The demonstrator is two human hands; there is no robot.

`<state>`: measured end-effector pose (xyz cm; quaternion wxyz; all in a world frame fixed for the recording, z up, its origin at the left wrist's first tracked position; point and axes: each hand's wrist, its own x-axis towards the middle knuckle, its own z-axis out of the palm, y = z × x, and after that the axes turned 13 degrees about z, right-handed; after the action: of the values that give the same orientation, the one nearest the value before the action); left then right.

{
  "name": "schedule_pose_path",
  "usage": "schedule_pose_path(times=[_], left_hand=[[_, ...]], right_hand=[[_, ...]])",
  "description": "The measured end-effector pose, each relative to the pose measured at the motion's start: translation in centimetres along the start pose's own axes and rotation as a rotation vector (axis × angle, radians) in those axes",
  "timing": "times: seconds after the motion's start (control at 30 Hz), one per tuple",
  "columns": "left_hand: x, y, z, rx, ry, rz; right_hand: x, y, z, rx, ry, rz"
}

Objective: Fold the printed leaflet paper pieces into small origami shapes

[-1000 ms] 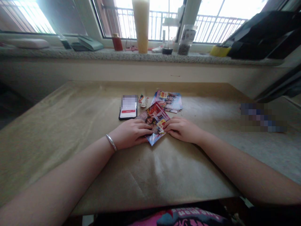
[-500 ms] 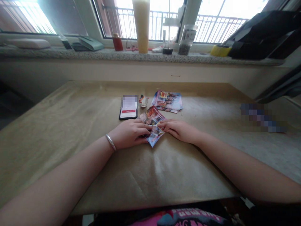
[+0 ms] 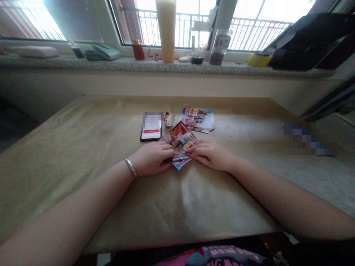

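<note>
A printed paper flyer point(image 3: 179, 137) lies on the table between my hands, set as a diamond with one corner toward me. A crease or fold runs across its lower part, close to my fingers. My left hand point(image 3: 153, 157), a silver bracelet at its wrist, grips the flyer's left edge with curled fingers. On the opposite edge, my right hand point(image 3: 211, 155) pinches the paper with thumb and fingers. Just beyond sits a stack of similar flyers point(image 3: 203, 119). A phone point(image 3: 151, 127) with a lit screen lies left of the flyer, beside a small crumpled paper piece point(image 3: 169, 119).
The table point(image 3: 83, 147) has a tan cover. At the far right lies a blurred-out dark item point(image 3: 309, 138). A stone windowsill point(image 3: 133, 65) behind bears a tall yellowish cylinder point(image 3: 165, 33), a red bottle point(image 3: 138, 50), a clear container point(image 3: 219, 48) and a black bag point(image 3: 299, 44).
The fold at the flyer's lower part now lies nearer me, and more of the printed upper face shows. My left fingers have drawn back slightly toward the left edge.
</note>
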<state>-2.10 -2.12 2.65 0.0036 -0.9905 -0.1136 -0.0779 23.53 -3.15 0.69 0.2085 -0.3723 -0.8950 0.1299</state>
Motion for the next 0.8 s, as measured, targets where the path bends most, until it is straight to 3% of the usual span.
schedule_pose_path(times=[0.13,0.5,0.8], left_hand=[[0.1,0.1,-0.1,-0.050,0.002,-0.008],[-0.3,-0.5,0.0,-0.034,0.066,0.034],[0.1,0.1,-0.3,0.073,0.042,0.074]], right_hand=[[0.0,0.2,0.4,0.072,0.018,0.023],[0.0,0.1,1.0,-0.017,0.010,0.108],[0.3,0.0,1.0,0.024,0.046,0.060]])
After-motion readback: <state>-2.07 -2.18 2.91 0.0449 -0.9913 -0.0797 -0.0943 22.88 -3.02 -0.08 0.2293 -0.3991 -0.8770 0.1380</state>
